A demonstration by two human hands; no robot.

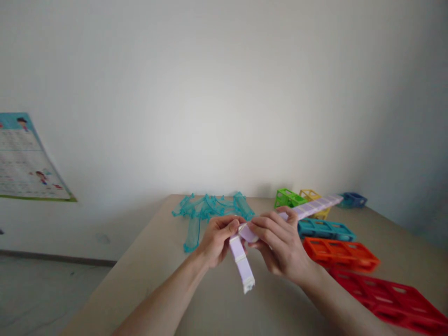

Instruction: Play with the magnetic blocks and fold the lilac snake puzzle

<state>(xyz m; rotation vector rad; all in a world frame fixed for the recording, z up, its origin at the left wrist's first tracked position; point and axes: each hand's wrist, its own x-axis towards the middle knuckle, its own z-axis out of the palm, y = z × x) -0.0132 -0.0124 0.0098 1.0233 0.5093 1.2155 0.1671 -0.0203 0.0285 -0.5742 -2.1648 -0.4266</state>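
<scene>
Nearest the table's (217, 308) front edge, two bare forearms come in from below and meet above the middle of the beige top. Along the right edge, close to the front, lies a flat red frame (388, 298) with open windows.

The left hand (219, 239) has its fingers curled shut, with thumb and fingertips pinching the upper end of a short lilac strip (242, 262). The strip hangs down and slightly right from the grip, and its lower end is free above the table. The right hand (280, 246) is closed too. Its fingers wrap the near end of a long lilac strip (317, 207), which slants up and away toward the far right corner, held off the surface. The two strips meet between the thumbs at a rounded lilac joint. Whether they are locked together there I cannot tell.

Just beyond the right hand, an orange frame (339, 253) lies flat beside the red one. Past that lies a teal frame (325, 228), partly under the long strip.

Farther back, left of centre, a heap of clear turquoise curved pieces (210, 208) sits near the far edge. A green block (287, 198), a yellow block (311, 195) and a blue block (353, 200) stand in a row along the far edge toward the right corner.

Behind everything is a plain pale wall, and a printed poster (24, 158) is fixed low on it at the left.
</scene>
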